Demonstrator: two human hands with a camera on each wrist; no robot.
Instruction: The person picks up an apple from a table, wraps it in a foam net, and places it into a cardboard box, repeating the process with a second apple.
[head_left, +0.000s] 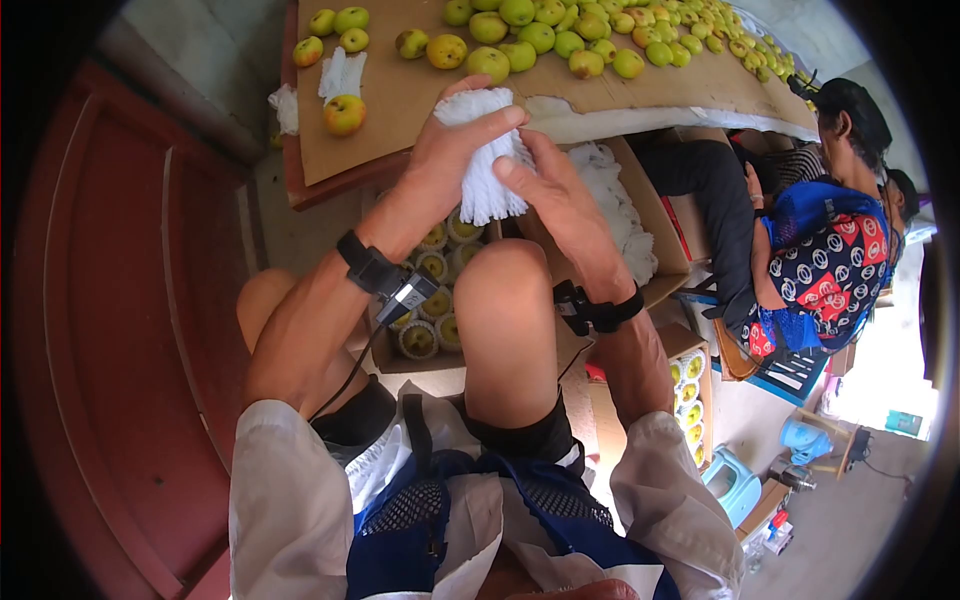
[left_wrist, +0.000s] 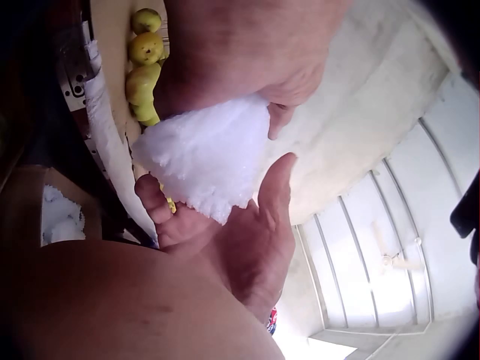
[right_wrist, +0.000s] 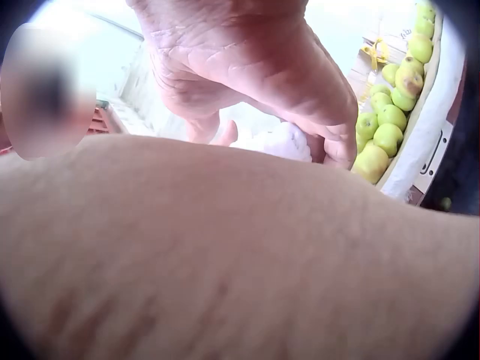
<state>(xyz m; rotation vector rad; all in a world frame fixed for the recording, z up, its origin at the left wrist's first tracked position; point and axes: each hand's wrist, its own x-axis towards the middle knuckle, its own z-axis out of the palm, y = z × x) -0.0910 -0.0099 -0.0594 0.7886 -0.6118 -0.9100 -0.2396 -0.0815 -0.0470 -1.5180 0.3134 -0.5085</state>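
A bundle of white foam fruit netting (head_left: 487,165) hangs between both hands, above the knees in the head view. My left hand (head_left: 445,150) grips its upper left part, the thumb laid across the front. On the other side, my right hand (head_left: 560,190) holds the netting's right edge, thumb in front and fingers farther back. The left wrist view shows the frayed lower end of the netting (left_wrist: 206,161) against the right hand (left_wrist: 240,244). In the right wrist view only a small piece of netting (right_wrist: 281,142) shows below a hand; the rest is hidden.
Many green-yellow apples (head_left: 540,38) lie on a cardboard-covered table (head_left: 390,110). Another piece of netting (head_left: 342,75) lies by a reddish apple (head_left: 345,115). Below are an open box of netting (head_left: 615,210) and netted apples (head_left: 418,338). Another person (head_left: 820,250) sits at right.
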